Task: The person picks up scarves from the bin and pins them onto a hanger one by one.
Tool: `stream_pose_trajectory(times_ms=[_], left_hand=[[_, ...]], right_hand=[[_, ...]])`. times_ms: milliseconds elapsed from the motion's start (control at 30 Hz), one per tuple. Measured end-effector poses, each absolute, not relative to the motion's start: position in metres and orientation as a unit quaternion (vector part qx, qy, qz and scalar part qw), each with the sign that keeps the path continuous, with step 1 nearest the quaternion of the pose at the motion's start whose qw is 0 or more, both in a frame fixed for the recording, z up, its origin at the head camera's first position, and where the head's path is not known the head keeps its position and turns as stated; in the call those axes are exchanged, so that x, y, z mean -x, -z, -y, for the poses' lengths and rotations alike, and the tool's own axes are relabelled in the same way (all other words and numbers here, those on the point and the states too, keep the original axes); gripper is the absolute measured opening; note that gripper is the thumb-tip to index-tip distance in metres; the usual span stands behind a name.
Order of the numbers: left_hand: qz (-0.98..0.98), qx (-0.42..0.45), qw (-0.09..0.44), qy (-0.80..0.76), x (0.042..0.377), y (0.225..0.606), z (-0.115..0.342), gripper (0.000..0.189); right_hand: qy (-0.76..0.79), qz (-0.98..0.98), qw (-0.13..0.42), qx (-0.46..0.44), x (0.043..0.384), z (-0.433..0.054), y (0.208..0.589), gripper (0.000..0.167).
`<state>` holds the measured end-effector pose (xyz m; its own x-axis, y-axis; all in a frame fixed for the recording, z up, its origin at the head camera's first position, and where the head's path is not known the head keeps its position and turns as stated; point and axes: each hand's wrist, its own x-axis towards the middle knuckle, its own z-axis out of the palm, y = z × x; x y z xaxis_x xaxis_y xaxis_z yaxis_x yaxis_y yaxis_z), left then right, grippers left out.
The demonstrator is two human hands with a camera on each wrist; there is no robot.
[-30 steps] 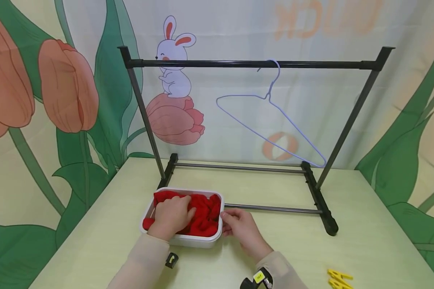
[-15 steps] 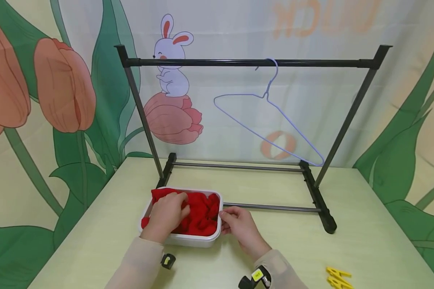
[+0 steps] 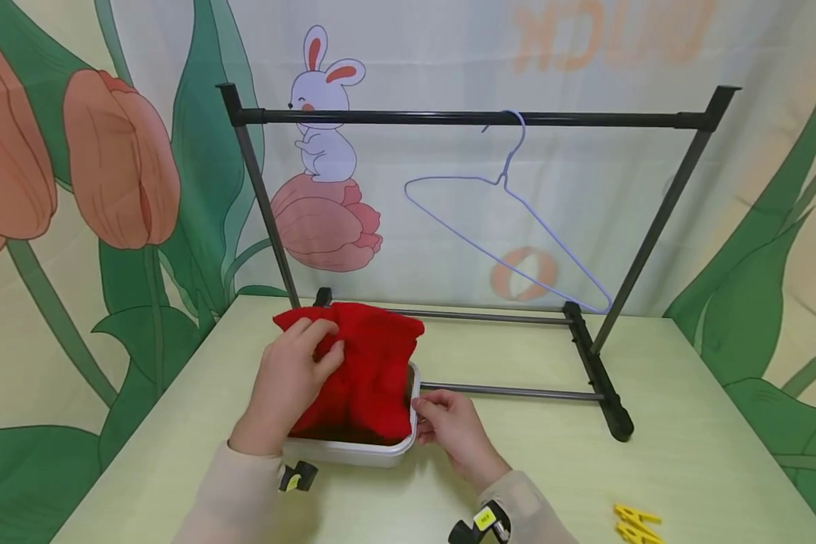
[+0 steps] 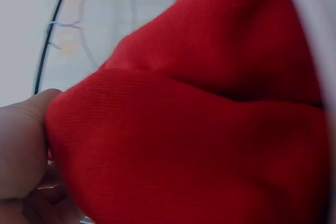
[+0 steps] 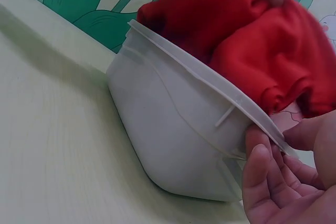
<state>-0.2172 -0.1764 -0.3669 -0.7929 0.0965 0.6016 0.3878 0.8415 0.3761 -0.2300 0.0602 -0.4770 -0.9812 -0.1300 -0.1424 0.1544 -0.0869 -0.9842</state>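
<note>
A bunched red cloth, knitted in texture in the left wrist view, rises out of a white plastic tub. My left hand pinches the cloth near its upper left, holding it up above the rim. In the left wrist view the thumb presses against the edge of the red cloth. My right hand grips the tub's right rim between thumb and fingers, as the right wrist view shows with the tub wall. Part of the cloth still lies inside the tub; its full shape is hidden.
Behind the tub stands a black metal rack with low crossbars. A lilac wire hanger hangs from its top bar, right of the middle. Yellow clips lie at the table's front right. A printed curtain backs the table.
My left hand has risen and moved a little left, pulling the red cloth up from a crumpled heap in the tub. The right hand stays on the rim.
</note>
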Motion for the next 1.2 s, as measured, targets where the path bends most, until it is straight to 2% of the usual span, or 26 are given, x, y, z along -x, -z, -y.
stream_pose_trajectory(times_ms=[233, 533, 767, 833, 1033, 1100, 1200], left_hand=[[0.881, 0.152, 0.358, 0.269, 0.216, 0.328, 0.178, 0.025], [0.87, 0.162, 0.363, 0.293, 0.221, 0.303, 0.173, 0.027], [0.866, 0.164, 0.37, 0.294, 0.222, 0.302, 0.172, 0.025], [0.865, 0.166, 0.37, 0.296, 0.223, 0.303, 0.171, 0.025], [0.868, 0.163, 0.356, 0.304, 0.222, 0.304, 0.166, 0.025], [0.87, 0.162, 0.35, 0.308, 0.222, 0.305, 0.165, 0.026], [0.869, 0.165, 0.346, 0.311, 0.222, 0.308, 0.162, 0.025]], right_hand=[[0.734, -0.673, 0.095, 0.001, 0.231, -0.063, 0.479, 0.021], [0.695, -0.713, 0.089, 0.029, 0.227, -0.083, 0.469, 0.032], [0.661, -0.75, -0.006, -0.027, 0.239, -0.144, 0.436, 0.033], [0.647, -0.76, -0.039, -0.042, 0.244, -0.168, 0.423, 0.04], [0.616, -0.776, -0.123, -0.053, 0.256, -0.232, 0.383, 0.075], [0.602, -0.784, -0.148, -0.033, 0.26, -0.246, 0.371, 0.079], [0.55, -0.817, -0.174, 0.012, 0.263, -0.261, 0.352, 0.076]])
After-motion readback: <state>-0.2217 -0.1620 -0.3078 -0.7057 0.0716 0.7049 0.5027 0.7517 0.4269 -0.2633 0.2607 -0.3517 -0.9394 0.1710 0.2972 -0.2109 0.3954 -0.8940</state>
